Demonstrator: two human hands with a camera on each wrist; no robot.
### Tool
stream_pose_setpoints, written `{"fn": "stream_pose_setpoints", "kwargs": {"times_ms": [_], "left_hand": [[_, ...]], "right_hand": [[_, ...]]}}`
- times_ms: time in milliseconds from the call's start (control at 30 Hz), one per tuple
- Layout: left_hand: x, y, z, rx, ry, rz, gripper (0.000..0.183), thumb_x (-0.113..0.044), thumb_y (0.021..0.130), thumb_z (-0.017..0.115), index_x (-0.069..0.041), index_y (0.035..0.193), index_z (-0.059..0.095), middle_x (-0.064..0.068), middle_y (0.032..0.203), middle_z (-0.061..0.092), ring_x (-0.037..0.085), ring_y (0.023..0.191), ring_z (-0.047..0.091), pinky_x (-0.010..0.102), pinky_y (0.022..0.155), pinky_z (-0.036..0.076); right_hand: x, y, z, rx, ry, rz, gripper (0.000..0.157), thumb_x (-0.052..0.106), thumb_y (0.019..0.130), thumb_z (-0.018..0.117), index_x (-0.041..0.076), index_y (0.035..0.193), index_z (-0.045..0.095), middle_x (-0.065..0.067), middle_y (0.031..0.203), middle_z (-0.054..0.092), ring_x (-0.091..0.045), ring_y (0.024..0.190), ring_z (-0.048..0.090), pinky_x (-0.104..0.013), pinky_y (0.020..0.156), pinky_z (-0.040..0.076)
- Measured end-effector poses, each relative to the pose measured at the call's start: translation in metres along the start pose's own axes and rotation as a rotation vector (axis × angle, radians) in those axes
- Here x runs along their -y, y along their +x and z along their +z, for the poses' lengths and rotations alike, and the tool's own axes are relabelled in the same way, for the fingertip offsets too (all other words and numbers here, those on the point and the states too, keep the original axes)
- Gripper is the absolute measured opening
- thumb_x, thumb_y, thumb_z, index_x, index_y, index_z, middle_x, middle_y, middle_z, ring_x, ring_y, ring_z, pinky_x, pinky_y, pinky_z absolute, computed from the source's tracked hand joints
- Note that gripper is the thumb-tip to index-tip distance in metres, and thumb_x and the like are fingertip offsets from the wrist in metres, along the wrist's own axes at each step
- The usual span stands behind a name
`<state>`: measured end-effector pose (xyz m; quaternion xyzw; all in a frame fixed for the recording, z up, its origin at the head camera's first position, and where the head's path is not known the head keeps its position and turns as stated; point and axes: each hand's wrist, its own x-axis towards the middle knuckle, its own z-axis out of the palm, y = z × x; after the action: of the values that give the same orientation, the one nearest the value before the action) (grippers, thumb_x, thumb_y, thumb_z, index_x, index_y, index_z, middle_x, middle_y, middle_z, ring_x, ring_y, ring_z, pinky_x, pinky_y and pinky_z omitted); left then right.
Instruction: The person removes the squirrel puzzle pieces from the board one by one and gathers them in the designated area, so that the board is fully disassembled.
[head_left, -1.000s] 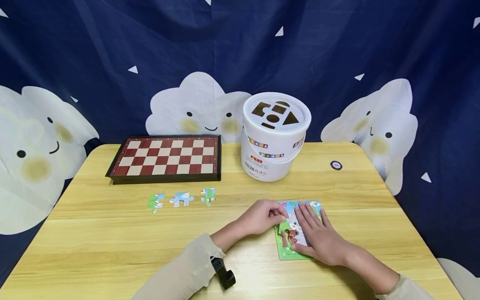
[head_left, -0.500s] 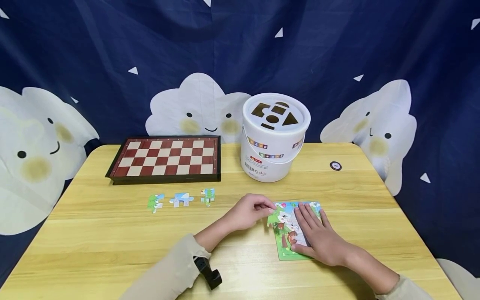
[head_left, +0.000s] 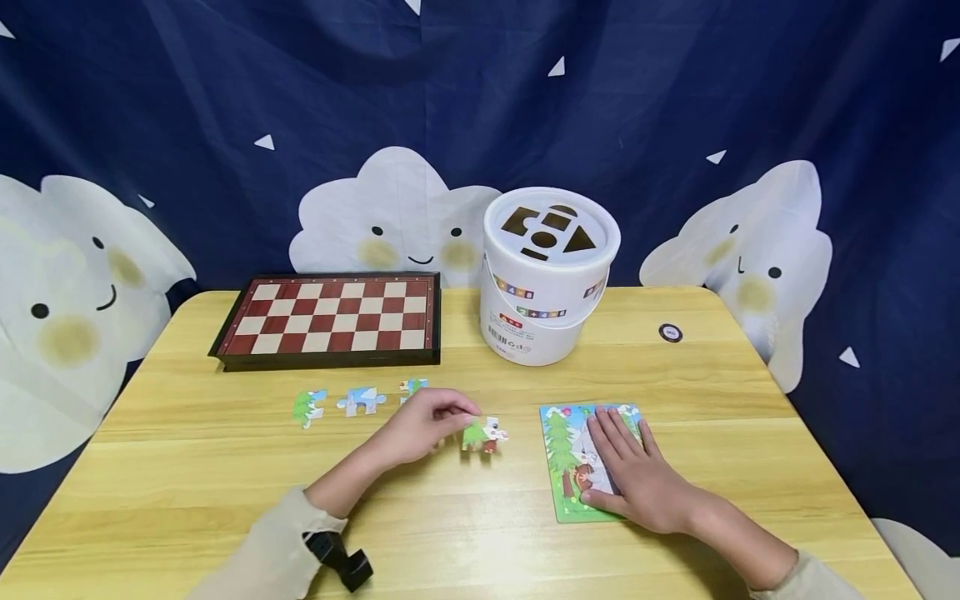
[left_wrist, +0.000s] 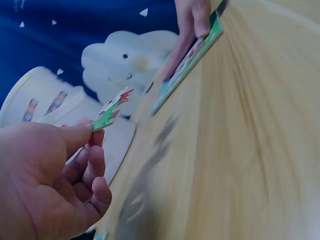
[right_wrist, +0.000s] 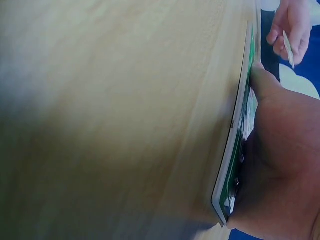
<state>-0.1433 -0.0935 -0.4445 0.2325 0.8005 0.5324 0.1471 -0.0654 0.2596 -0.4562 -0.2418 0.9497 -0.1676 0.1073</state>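
Between thumb and fingertips my left hand (head_left: 422,427) pinches a jigsaw piece (head_left: 477,433) with green tree, white and red parts. In the left wrist view the piece (left_wrist: 109,112) is held up off the table. My right hand (head_left: 639,473) lies flat with straight fingers on a small jigsaw puzzle (head_left: 558,450), covering much of its right side. Green trees and a brown animal show on the puzzle's uncovered left part. Behind my left hand lie three loose jigsaw pieces: a tree piece (head_left: 307,407), a blue piece (head_left: 362,401) and one partly hidden piece (head_left: 413,386).
A folded chessboard (head_left: 330,317) lies at the back left of the wooden table (head_left: 480,533). Beside it stands a white lidded bucket (head_left: 551,283) with shaped holes. A small round dark disc (head_left: 671,333) is at the back right. A dark blue curtain hangs behind.
My left hand has lifted the jigsaw piece off the puzzle's left part and carried it left, away from the puzzle. My right hand has stayed flat on the puzzle.
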Motion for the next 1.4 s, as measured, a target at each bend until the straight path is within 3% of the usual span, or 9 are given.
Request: {"fn": "stream_pose_setpoints", "kwargs": {"times_ms": [200, 433, 633, 867, 1100, 1400], "left_hand": [[0.012, -0.028, -0.035, -0.044, 0.053, -0.011, 0.014, -0.01, 0.1, 0.066, -0.009, 0.11, 0.075, 0.002, 0.105, 0.073, 0.017, 0.085, 0.062, 0.026, 0.075, 0.054], [0.023, -0.065, -0.074, -0.096, 0.112, -0.088, 0.016, -0.008, 0.1, 0.064, -0.009, 0.112, 0.074, 0.002, 0.106, 0.071, 0.016, 0.086, 0.061, 0.028, 0.074, 0.053], [0.03, -0.089, -0.1, -0.128, 0.149, -0.142, 0.016, -0.011, 0.1, 0.065, -0.008, 0.114, 0.073, 0.005, 0.107, 0.071, 0.014, 0.085, 0.059, 0.028, 0.071, 0.052], [0.039, -0.11, -0.122, -0.143, 0.19, -0.176, 0.016, -0.012, 0.101, 0.064, -0.007, 0.114, 0.073, 0.006, 0.109, 0.07, 0.01, 0.082, 0.057, 0.026, 0.068, 0.05], [0.05, -0.129, -0.142, -0.116, 0.245, -0.176, 0.015, -0.004, 0.1, 0.062, -0.005, 0.11, 0.073, 0.006, 0.104, 0.071, 0.006, 0.076, 0.053, 0.026, 0.061, 0.047], [0.057, -0.139, -0.149, -0.125, 0.271, -0.192, 0.016, -0.002, 0.1, 0.062, -0.002, 0.112, 0.072, 0.007, 0.107, 0.071, 0.003, 0.077, 0.051, 0.025, 0.061, 0.045]], "right_hand": [[0.001, 0.0, 0.001, -0.004, -0.012, -0.001, 0.095, 0.058, 0.1, 0.054, -0.005, 0.16, 0.017, -0.026, 0.167, 0.008, -0.045, 0.153, 0.004, -0.065, 0.118, -0.005], [0.001, 0.0, 0.001, -0.003, -0.019, 0.0, 0.095, 0.058, 0.1, 0.055, -0.005, 0.159, 0.017, -0.026, 0.166, 0.008, -0.046, 0.153, 0.005, -0.065, 0.118, -0.004], [0.001, -0.001, 0.0, 0.005, -0.002, 0.002, 0.095, 0.057, 0.1, 0.055, -0.005, 0.16, 0.016, -0.026, 0.166, 0.007, -0.046, 0.153, 0.004, -0.065, 0.118, -0.005], [0.001, 0.0, -0.001, 0.01, 0.006, 0.003, 0.095, 0.057, 0.1, 0.055, -0.005, 0.16, 0.015, -0.026, 0.167, 0.006, -0.045, 0.153, 0.003, -0.065, 0.118, -0.005], [0.001, 0.0, -0.001, 0.008, 0.004, 0.002, 0.095, 0.057, 0.1, 0.055, -0.005, 0.16, 0.015, -0.026, 0.167, 0.007, -0.045, 0.153, 0.003, -0.066, 0.118, -0.004], [0.001, 0.0, 0.0, -0.005, 0.001, -0.006, 0.094, 0.056, 0.1, 0.055, -0.005, 0.159, 0.017, -0.026, 0.166, 0.008, -0.046, 0.153, 0.005, -0.066, 0.117, -0.004]]}}
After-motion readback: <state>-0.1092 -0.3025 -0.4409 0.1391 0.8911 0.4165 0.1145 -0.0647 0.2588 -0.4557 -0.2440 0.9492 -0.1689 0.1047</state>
